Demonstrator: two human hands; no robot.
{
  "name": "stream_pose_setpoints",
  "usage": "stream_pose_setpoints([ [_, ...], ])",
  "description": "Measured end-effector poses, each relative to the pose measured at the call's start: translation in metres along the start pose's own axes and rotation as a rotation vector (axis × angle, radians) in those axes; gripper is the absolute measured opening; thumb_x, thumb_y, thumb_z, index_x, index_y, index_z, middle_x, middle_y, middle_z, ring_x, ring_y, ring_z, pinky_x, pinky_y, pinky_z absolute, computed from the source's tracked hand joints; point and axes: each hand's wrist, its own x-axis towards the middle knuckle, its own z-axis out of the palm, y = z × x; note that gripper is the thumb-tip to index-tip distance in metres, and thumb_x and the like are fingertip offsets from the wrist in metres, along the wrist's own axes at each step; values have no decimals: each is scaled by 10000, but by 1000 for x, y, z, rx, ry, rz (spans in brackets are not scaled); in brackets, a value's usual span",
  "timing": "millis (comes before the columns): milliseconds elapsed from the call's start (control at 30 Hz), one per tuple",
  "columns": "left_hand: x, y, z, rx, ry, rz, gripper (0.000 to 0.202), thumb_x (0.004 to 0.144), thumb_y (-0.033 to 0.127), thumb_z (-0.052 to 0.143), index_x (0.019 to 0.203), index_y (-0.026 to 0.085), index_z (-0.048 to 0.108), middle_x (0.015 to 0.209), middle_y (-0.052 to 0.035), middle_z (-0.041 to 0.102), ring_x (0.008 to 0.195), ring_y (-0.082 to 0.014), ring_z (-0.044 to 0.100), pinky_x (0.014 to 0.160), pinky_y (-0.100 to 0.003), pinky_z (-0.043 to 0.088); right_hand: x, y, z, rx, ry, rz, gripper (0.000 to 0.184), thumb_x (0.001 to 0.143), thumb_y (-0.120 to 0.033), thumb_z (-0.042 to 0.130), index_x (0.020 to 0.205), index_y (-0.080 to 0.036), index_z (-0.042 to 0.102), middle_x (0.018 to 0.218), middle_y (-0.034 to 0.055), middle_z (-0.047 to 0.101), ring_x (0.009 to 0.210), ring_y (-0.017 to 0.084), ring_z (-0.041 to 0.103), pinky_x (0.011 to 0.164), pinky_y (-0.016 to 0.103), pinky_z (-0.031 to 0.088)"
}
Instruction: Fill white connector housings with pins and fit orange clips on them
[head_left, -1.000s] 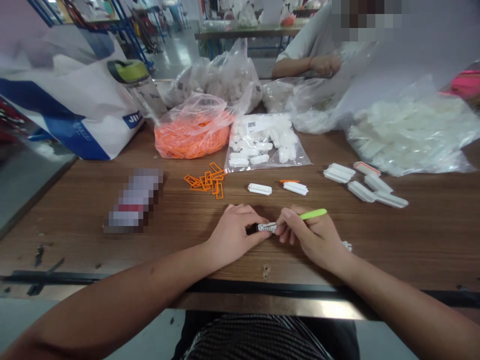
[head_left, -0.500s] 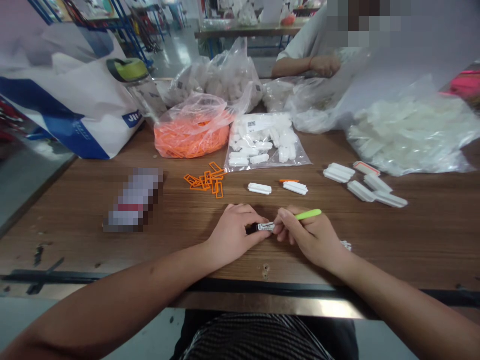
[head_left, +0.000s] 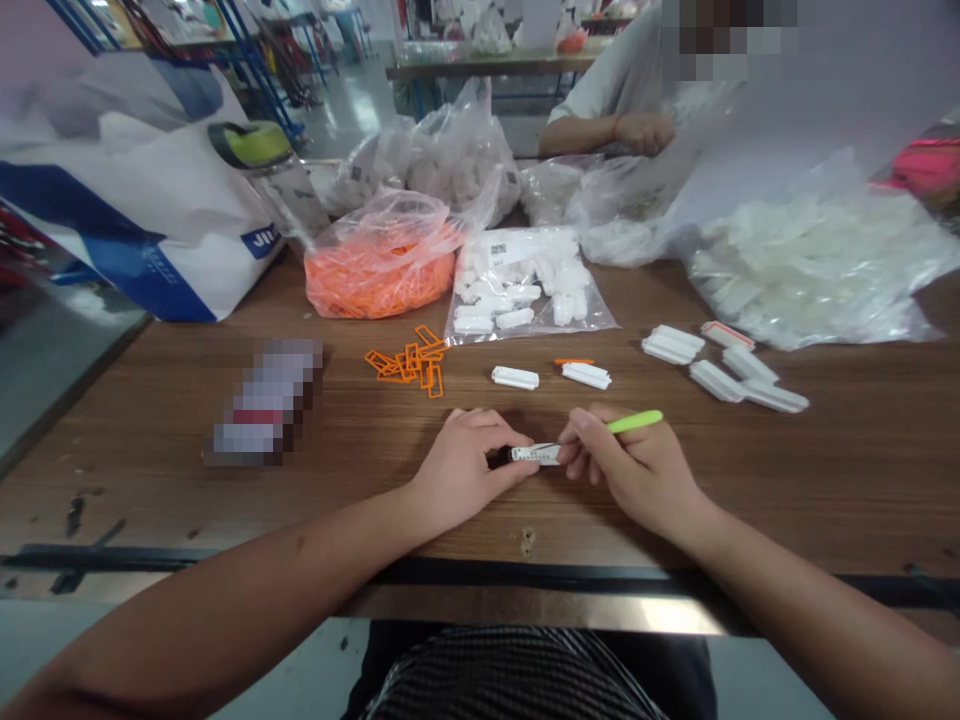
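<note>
My left hand (head_left: 461,465) pinches the left end of a small white connector housing (head_left: 541,457) between thumb and fingers. Small dark holes run along its upper face. A dark piece lies in the gap of that hand, too small to name. In my right hand (head_left: 626,460) is a thin-tipped tool with a lime-green handle (head_left: 636,422), held like a pen. Its fine tip lies over the housing's face, and my right fingers are at the housing's right end. Beyond my hands lie a white housing (head_left: 515,378) and another white housing (head_left: 586,375) beside an orange strip.
Orange frames (head_left: 409,360) lie loose at left-centre, near a pixelated object (head_left: 266,400). Behind stand a bag of orange parts (head_left: 379,270), a bag of white housings (head_left: 517,285) and a large bag of pale parts (head_left: 810,260). Several white pieces (head_left: 720,380) lie right. Opposite sits a person (head_left: 607,110).
My right hand and the green-handled tool have shifted slightly right, uncovering more of the housing's face. My left hand keeps its pinch. The whole view has drifted a little.
</note>
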Motion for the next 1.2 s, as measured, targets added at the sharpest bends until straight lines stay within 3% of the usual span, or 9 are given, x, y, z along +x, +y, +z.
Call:
stream_pose_setpoints([
  [200,0,0,0,1,0,-7,128,807,310,717,915,241,730,846,6,708,806,-170,625,764,-339,371,1,3,1,39,-50,28,391,955,-431,462,726,-163,632,623,13,654,497,86,616,442,183,459],
  [533,1,0,0,6,6,1,147,791,294,735,928,240,730,843,6,702,810,-170,624,761,-337,369,4,1,3,129,-13,77,409,928,-478,485,730,-148,623,603,24,649,469,92,610,412,175,467],
  [933,0,-1,0,16,-7,-10,142,802,321,720,923,249,727,846,0,707,802,-176,621,761,-346,381,4,1,1,-8,-90,52,427,958,-457,431,712,-160,615,614,18,646,495,92,612,450,187,482],
  [1200,1,0,0,15,5,0,126,812,323,712,902,239,734,797,8,697,779,-165,616,752,-335,375,-1,-3,1,-136,-91,-75,343,962,-369,463,725,-183,629,625,-4,658,562,94,633,509,194,483],
])
